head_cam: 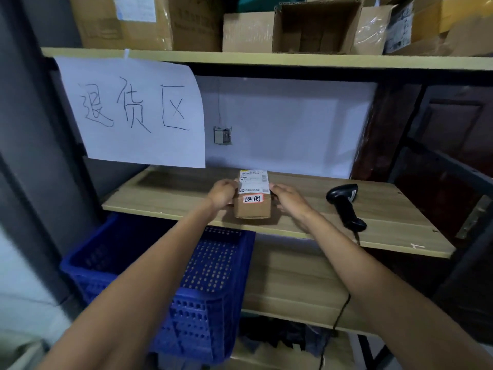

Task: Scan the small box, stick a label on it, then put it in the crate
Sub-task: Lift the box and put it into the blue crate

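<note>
A small brown cardboard box (252,209) lies on the wooden shelf (173,193). A white shipping label covers its far half, and a small red-edged sticker (252,198) with handwriting sits nearer me. My left hand (222,193) grips the box's left side. On the right side my right hand (286,196) holds it too. A blue perforated plastic crate (210,284) stands on the shelf below, to the left under my left arm. A black handheld barcode scanner (345,204) rests on the shelf to the right of the box.
A white paper sheet (133,110) with handwritten characters hangs from the upper shelf at the left. Several cardboard boxes (317,25) fill the top shelf. The scanner's cable (338,316) drops past the lower shelf. A dark metal frame (437,161) borders the right side.
</note>
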